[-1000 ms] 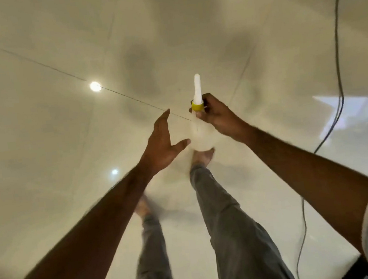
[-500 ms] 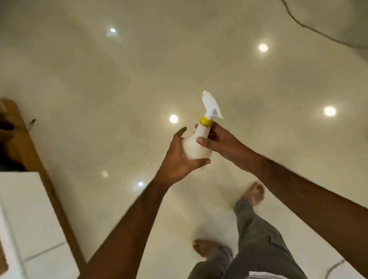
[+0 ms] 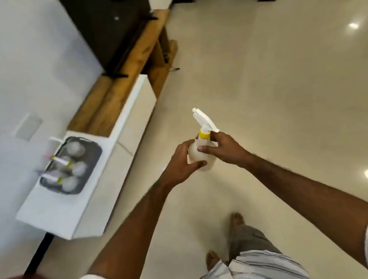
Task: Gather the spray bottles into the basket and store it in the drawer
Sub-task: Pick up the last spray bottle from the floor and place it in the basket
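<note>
White spray bottle [image 3: 200, 154] clasped upright: L hand [image 3: 182, 162] round body, R hand [image 3: 223, 146] gripping neck.

White spray bottle [image 3: 200, 154] with yellow collar; dark grey basket [image 3: 89, 159] on white cabinet [image 3: 56, 211], left; pale striped shirt [image 3: 249, 273], near; glossy beige floor [image 3: 276, 95].

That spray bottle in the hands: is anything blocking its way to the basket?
Nothing visible. The spray bottle is held over open floor, and the basket sits uncovered on the white cabinet, though other bottles already crowd it.
</note>
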`<state>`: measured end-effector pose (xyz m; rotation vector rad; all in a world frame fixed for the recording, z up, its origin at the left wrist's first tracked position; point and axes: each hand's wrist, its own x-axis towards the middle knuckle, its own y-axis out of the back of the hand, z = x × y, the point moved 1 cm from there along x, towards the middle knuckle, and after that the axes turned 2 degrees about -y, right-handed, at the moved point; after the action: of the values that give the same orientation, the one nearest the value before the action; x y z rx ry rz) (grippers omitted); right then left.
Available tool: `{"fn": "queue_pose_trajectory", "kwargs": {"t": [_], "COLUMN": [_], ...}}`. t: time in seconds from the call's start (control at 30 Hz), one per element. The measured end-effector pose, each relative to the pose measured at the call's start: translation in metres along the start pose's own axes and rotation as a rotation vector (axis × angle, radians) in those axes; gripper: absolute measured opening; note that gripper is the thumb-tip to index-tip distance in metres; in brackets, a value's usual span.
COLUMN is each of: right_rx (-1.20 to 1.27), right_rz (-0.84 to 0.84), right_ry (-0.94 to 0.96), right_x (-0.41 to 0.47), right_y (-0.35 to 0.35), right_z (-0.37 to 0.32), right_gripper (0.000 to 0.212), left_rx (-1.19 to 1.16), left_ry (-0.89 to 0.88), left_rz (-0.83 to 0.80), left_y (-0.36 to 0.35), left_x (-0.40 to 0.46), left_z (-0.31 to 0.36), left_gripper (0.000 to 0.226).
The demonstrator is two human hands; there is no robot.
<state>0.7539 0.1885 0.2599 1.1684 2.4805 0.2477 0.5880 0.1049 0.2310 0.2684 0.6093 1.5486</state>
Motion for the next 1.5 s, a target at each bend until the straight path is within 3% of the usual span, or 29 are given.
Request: {"fn": "queue_pose_trajectory", "kwargs": {"t": [0.47, 0.7, 1.1, 1.33, 1.5], "right_rx": [-0.221, -0.304, -0.381, -0.384, -0.423], "right_rz": [-0.513, -0.67, -0.47, -0.367, -0.371], "right_ry": [0.171, 0.211, 0.052, 0.001, -0.035], "right_x": [0.259, 0.347, 0.462, 0.512, 0.542], "right_y": [-0.235, -0.341, -0.499, -0.555, -0.587], "right_z": [-0.125, -0.161, -0.148, -0.094, -0.047], "right_gripper": [0.041, 0.043, 0.048, 0.05, 0.054], "left_rx": [-0.12, -0.12, -0.118, -0.155, -0.349], "left_ry": [0.358, 0.469, 0.666, 0.864, 1.084], "left_rz": [0.487, 0.712, 0.904, 1.031, 1.018], "left_y": [0.231, 0.303, 0.412, 0.425, 0.424], "left_x": [0.005, -0.002, -0.048, -0.066, -0.068], "left_z": [-0.174, -0.255, -0.428, -0.532, -0.604], "left_gripper": [0.075, 0.053, 0.032, 0.028, 0.032]}}
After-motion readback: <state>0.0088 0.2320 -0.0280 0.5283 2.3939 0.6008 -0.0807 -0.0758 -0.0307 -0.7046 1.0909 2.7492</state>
